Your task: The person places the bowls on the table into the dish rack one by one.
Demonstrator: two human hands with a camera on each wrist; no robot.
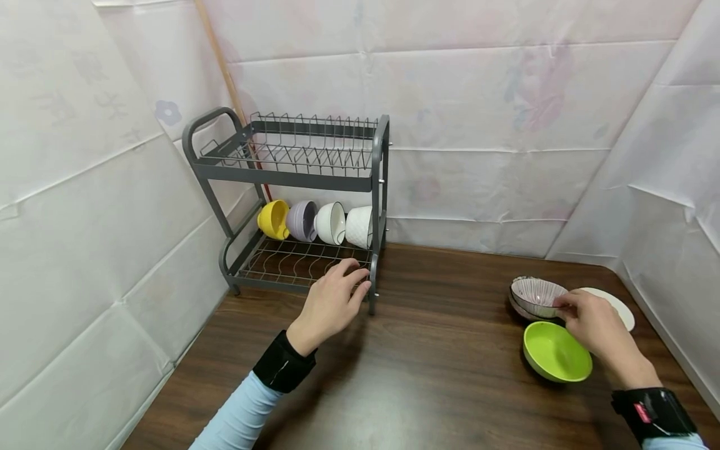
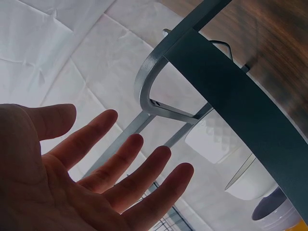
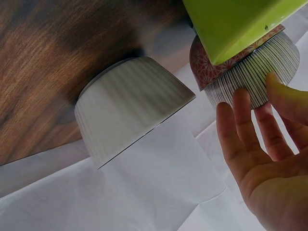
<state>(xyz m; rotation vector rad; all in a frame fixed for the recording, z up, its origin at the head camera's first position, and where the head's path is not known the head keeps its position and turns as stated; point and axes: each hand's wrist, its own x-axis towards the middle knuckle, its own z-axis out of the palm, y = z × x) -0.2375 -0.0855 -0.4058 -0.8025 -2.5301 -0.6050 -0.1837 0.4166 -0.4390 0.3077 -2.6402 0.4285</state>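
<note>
My left hand (image 1: 332,306) hovers in front of the dish rack's (image 1: 292,181) lower right corner, fingers loosely bent and holding nothing. In the left wrist view the same hand (image 2: 110,178) has its fingers apart, away from the rack frame (image 2: 231,91). On the right, my right hand (image 1: 596,322) pinches the edge of a striped bowl (image 1: 537,295). The right wrist view shows thumb and fingertips at that striped bowl (image 3: 255,72), which sits in a red-patterned bowl (image 3: 216,62). A green bowl (image 1: 557,351) stands just in front of them.
On the rack's lower tier, a yellow bowl (image 1: 274,219), a purple bowl (image 1: 302,220), a white bowl (image 1: 330,223) and a textured white bowl (image 1: 359,226) stand on edge in a row. A ribbed white bowl (image 3: 130,110) is beyond the right hand. White sheets (image 1: 478,125) surround the wooden table (image 1: 439,375).
</note>
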